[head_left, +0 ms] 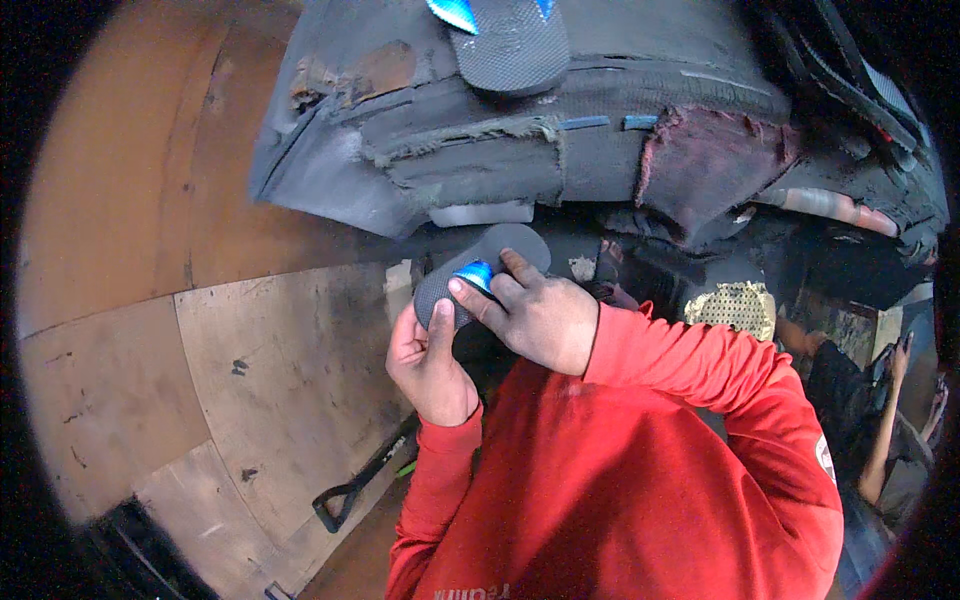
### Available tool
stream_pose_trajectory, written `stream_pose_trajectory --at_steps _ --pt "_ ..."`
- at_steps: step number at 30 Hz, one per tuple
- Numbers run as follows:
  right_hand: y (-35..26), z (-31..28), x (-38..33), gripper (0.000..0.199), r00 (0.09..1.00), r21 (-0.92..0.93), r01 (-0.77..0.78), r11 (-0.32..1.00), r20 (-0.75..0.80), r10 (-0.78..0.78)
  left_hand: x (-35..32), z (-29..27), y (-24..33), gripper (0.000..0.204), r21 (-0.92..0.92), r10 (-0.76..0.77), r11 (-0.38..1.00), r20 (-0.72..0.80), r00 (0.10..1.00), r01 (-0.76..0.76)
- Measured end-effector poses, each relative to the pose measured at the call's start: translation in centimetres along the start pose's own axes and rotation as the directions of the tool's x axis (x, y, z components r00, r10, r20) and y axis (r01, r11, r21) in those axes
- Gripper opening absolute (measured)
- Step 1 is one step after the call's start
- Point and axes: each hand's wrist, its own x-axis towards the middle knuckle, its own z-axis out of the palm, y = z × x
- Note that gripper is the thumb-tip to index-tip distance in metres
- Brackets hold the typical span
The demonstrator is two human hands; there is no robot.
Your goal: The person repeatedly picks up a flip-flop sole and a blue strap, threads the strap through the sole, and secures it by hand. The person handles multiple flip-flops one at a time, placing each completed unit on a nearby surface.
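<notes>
Sandal [468,258], dark with blue strap [474,274], is in both hands just off the workbench's [600,165] near edge, left hand [436,372] pinching its near left end, right hand [548,318] holding it at the strap, second sandal [514,52] lying far on the bench.

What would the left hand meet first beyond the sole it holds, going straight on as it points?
Probably the near edge of the bench, past the sole; depth is unclear, so the left hand might pass beneath it.
</notes>
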Motion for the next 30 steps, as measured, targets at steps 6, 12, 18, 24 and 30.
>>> stream_pose_trajectory --at_steps 6,12,18,24,30 --pt "-0.6 -3.6 0.0 0.039 0.919 -0.097 0.249 0.964 -0.29 -0.267 -3.1 -1.5 3.3 0.035 0.009 0.023 1.0 0.052 0.998 -0.023" --pt "1.9 -9.6 1.5 0.05 0.77 -0.189 0.088 0.978 -0.609 -0.187 0.0 3.1 3.1 0.03 -0.376 0.046 0.927 0.124 0.991 0.004" --pt "5.3 -13.5 3.7 0.066 0.803 -0.214 -0.259 0.942 -0.59 0.087 1.0 4.5 2.7 0.029 -0.357 -0.08 0.922 0.2 0.977 0.149" --pt "7.6 -14.2 6.5 0.044 0.878 -0.237 -0.237 0.942 -0.467 0.103 1.3 4.4 3.3 0.027 -0.246 -0.072 0.959 0.267 0.961 0.14" --pt "3.4 -14.7 -1.9 0.049 0.771 -0.08 -0.246 0.966 -0.62 0.146 1.5 5.3 3.9 0.052 -0.269 0.033 0.962 0.309 0.95 0.054"
